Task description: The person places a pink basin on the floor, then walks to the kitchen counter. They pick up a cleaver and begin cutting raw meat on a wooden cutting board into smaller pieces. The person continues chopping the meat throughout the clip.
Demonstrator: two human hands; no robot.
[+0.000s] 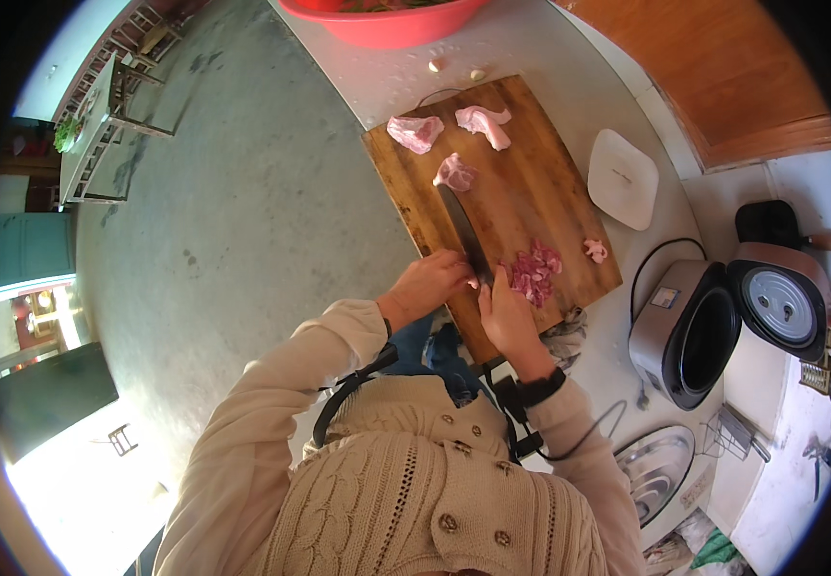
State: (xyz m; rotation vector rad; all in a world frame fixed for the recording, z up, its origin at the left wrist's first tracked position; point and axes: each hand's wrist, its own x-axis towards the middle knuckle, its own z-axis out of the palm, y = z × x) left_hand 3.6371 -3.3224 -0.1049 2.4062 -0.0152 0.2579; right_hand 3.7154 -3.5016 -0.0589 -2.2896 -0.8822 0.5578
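My right hand [509, 320] grips a kitchen knife [462, 223], its dark blade pointing away from me over the wooden cutting board [538, 173]. Beside the blade, near the board's left edge, my left hand [433, 281] pinches a small piece of meat [473, 284], mostly covered by the fingers. A pile of cut red meat [536, 272] lies to the right of the knife. Just past the knife's tip sits a chunk of raw meat [456, 173]. Farther up the board are another meat chunk [415, 134] and a pale fatty strip [486, 125]. Small fatty scraps [595, 250] lie near the right edge.
A pink basin [394, 25] holding greens stands at the counter's far end, with garlic cloves [477, 74] nearby. Right of the board are a white dish [623, 178], an open rice cooker [685, 335] with its cord, and a crumpled cloth [566, 337]. The concrete floor [257, 180] drops away left.
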